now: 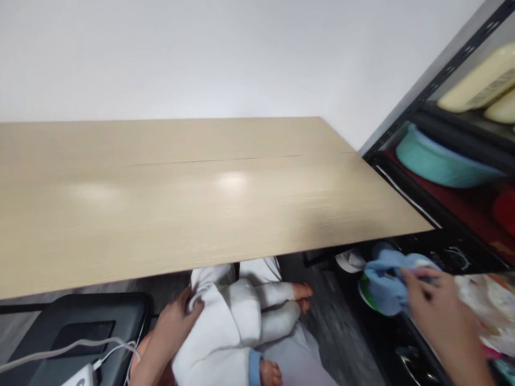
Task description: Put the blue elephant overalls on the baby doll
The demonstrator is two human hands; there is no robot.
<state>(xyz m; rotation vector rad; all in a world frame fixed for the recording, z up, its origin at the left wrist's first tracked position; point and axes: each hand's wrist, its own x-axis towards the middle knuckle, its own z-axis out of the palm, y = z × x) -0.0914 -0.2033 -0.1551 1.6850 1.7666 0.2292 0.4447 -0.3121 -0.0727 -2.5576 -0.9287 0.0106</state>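
Note:
On my lap lies a small baby or doll, I cannot tell which, in a white outfit (225,321) with a blue cuff (254,367). Its bare feet (302,296) point right and one small hand (270,372) shows at the bottom. My left hand (177,319) is closed, with white fabric of the outfit between thumb and fingers. Off to the right, my right hand (434,300) pinches a light blue piece of cloth (386,281), slightly blurred. That cloth hangs over a round container with a green inside (366,292) on a black surface.
A pale wooden tabletop (201,209) spans the front, against a white wall (181,59). A black shelf rack (426,94) at right holds a teal basin (442,158) and cream bottles (478,80). At lower left stand a black case (129,316) and a cable (76,344).

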